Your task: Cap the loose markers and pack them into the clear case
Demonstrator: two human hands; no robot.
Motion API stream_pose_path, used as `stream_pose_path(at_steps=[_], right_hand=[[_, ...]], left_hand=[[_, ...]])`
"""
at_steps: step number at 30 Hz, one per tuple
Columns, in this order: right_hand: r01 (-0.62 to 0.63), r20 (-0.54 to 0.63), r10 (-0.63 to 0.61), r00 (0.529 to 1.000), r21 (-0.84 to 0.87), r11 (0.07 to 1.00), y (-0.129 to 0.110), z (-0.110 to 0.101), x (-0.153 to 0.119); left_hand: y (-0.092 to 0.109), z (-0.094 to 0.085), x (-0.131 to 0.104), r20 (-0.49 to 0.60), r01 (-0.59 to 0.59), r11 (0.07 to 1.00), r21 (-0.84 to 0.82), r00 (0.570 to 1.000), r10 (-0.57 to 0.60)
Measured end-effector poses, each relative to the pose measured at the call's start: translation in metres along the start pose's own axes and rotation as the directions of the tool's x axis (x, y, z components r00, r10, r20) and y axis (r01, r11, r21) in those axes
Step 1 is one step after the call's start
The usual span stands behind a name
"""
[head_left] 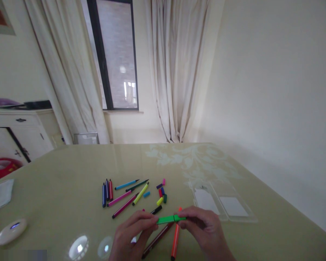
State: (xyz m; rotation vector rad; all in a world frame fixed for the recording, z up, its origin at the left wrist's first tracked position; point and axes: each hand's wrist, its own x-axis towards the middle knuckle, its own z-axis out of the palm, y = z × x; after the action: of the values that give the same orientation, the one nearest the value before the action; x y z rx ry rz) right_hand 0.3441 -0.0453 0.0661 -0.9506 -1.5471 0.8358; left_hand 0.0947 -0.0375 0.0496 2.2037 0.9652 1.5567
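Note:
A bright green felt-tip pen is held level between both hands, low over the table. My left hand pinches its left end between thumb and fingers. On the other side, my right hand pinches the green cap. A dark line shows where cap and barrel meet; whether they are joined I cannot tell. Beneath and close to the hands lie a dark brown pen, an orange pen and a black pen, each partly hidden.
Several uncapped pens lie beyond my left hand, with loose caps to their right. An open clear plastic case holds white cards. A white oval device and paper lie at the left. A wall borders the table's right edge.

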Motion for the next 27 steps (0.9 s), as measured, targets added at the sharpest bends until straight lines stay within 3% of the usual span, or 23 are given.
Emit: stream_pose_path(at_steps=[5, 8, 12, 15, 17, 22, 27], right_hand=[[-0.085, 0.067, 0.098, 0.993, -0.180, 0.980, 0.007, -0.003, 0.000], [-0.131, 0.097, 0.158, 0.983, -0.242, 0.962, 0.010, -0.003, 0.003], [-0.158, 0.149, 0.199, 0.969, -0.252, 0.955, 0.012, 0.002, 0.005], [-0.161, 0.182, 0.220, 0.958, -0.292, 0.943, 0.016, 0.005, 0.004], [-0.124, 0.215, 0.209, 0.954, -0.350, 0.928, 0.021, 0.006, 0.004], [0.111, 0.345, 0.110, 0.932, -0.561, 0.820, 0.031, 0.009, 0.005], [0.155, 0.322, 0.032, 0.946, -0.536, 0.830, 0.025, 0.015, 0.013]], left_hand=[[-0.005, -0.004, 0.002, 0.082, 0.021, 1.000, 0.001, 0.996, -0.021], [-0.015, -0.012, 0.006, 0.136, 0.137, 0.989, 0.052, 0.980, -0.143], [-0.043, -0.032, 0.010, -0.012, 0.426, 0.889, 0.170, 0.903, -0.430], [-0.065, -0.046, 0.010, -0.102, 0.533, 0.787, 0.312, 0.842, -0.530], [-0.075, -0.052, 0.007, -0.102, 0.537, 0.739, 0.407, 0.830, -0.548], [-0.088, -0.059, 0.002, -0.030, 0.492, 0.671, 0.554, 0.817, -0.575], [-0.096, -0.068, 0.004, -0.133, 0.495, 0.593, 0.636, 0.826, -0.547]])
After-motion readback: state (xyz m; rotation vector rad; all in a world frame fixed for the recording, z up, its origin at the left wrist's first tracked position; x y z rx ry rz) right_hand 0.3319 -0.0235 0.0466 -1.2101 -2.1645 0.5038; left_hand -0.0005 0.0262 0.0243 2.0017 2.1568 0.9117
